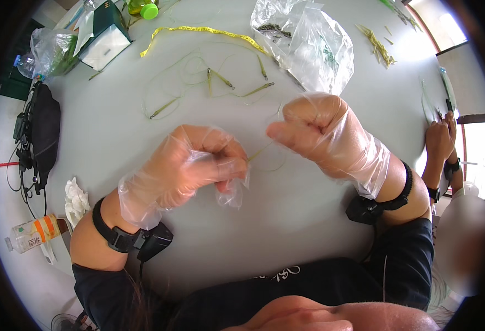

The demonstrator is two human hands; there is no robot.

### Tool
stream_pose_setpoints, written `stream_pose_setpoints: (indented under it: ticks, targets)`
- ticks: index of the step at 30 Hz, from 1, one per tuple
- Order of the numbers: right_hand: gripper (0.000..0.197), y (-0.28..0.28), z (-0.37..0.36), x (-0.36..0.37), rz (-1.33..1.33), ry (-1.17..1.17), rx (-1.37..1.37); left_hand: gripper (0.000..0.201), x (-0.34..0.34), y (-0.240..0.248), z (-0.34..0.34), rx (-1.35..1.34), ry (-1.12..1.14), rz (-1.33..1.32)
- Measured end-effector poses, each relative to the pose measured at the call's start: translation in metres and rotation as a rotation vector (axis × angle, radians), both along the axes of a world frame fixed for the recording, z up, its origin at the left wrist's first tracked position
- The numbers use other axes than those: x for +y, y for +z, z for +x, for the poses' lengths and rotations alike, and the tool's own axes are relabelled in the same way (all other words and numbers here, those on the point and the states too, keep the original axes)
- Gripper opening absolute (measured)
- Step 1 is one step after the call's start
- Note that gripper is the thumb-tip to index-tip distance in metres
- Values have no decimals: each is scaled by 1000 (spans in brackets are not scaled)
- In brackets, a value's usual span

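Draw the green strand [262, 151] gently taut above the table [286, 231] between left hand [190, 163] and right hand [322, 132], pinching with left fingers [233, 165] and apparently right ones (hard to confirm through clear gloves [376, 163]).

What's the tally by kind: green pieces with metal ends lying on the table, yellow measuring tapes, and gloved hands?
Green pieces with metal ends: 5
Yellow measuring tape: 1
Gloved hands: 2
Total: 8
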State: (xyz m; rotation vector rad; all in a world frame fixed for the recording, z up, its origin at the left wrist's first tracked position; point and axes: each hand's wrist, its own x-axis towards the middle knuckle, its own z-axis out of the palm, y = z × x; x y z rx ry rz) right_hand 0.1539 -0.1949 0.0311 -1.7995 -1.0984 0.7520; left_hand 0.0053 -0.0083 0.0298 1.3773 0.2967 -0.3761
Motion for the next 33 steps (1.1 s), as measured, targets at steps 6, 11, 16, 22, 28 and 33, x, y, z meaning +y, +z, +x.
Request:
stream_pose_setpoints:
  ticks: [6,11,16,22,28,33]
  targets:
    - [44,-3,3,1,-22,-123,192,10,-2,-9,-2,-134,33,119]
    - [30,-2,-2,1,42,-118,387,6,-6,-16,-5,-213,31,123]
    - [30,-13,8,-3,218,151,964,6,-7,-16,-6,-194,67,100]
    - [31,-6,6,-1,50,-58,875,7,-7,-21,-4,-265,77,204]
    - [18,-4,-6,5,-84,-90,375,5,-7,-20,-6,-311,-50,270]
    - [11,-14,-1,-2,32,161,-74,5,-6,-16,-4,-347,-35,433]
